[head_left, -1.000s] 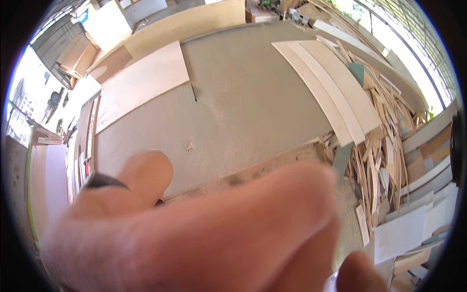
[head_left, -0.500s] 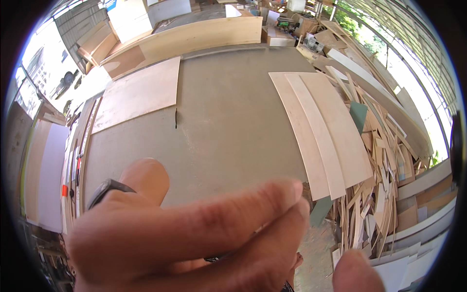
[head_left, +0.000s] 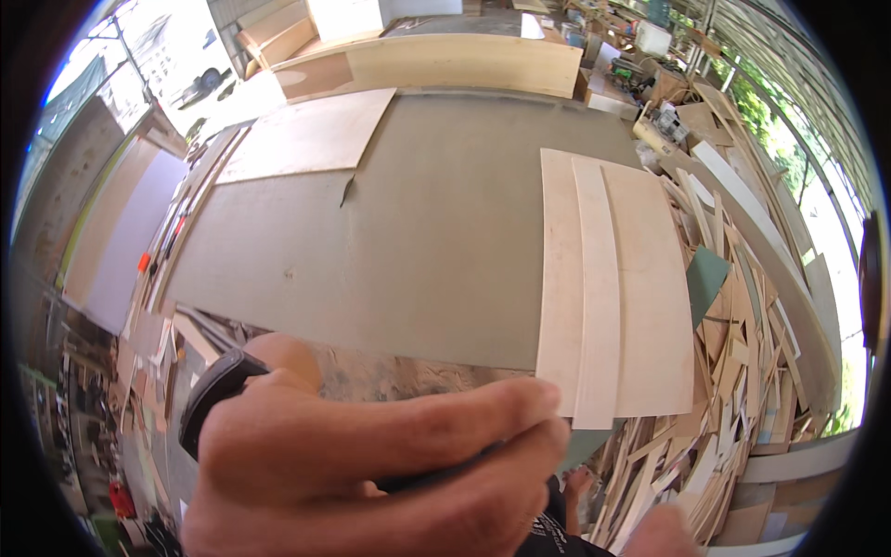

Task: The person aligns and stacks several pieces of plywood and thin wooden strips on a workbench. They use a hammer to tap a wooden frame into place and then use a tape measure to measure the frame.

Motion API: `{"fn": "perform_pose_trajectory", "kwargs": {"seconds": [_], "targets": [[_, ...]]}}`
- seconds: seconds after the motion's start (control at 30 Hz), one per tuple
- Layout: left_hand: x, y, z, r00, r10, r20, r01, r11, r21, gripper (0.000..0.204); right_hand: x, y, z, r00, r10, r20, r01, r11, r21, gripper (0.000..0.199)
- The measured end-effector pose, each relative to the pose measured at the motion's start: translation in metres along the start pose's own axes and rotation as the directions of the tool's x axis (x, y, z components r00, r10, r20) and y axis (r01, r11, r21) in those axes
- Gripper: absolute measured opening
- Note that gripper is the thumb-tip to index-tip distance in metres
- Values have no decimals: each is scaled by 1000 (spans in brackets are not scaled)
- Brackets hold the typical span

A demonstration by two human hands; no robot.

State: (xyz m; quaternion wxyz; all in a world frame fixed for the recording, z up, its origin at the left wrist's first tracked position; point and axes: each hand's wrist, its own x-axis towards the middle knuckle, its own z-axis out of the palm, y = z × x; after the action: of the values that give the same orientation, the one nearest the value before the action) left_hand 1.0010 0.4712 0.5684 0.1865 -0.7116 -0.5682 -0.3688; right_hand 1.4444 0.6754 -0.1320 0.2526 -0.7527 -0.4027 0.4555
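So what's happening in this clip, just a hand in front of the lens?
Mostly, yes. A hand is raised close to the head camera, fingers curled around a dark, black object; which hand it is cannot be told. Behind it lies a large grey board with pale plywood strips stacked on its right side, and a heap of wood offcuts beyond.

grey tabletop [head_left: 445,232], pale plywood strips [head_left: 608,288], black device [head_left: 215,395]

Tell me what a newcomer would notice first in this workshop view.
First, the hand filling the lower foreground very close to the camera, fingers curled around a dark object; which hand it is cannot be told. Behind it spreads a big grey board, with three pale wooden panels lying on its right side. Further right is a heap of wood offcuts.
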Motion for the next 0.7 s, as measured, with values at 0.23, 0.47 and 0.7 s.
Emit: {"fn": "perform_pose_trajectory", "kwargs": {"seconds": [0.23,0.47,0.7], "targets": [[56,75,80,994,-106,-11,106,991,81,17,122,-109,-30,907,-389,160,399,676,-620,41],[110,114,133,996,-85,27,80,983,168,15,161,-146,36,406,-846,345,896,293,-334,48],[151,126,182,998,-54,33,45,971,236,14,139,-127,125,169,-910,377,966,78,-245,53]]}}
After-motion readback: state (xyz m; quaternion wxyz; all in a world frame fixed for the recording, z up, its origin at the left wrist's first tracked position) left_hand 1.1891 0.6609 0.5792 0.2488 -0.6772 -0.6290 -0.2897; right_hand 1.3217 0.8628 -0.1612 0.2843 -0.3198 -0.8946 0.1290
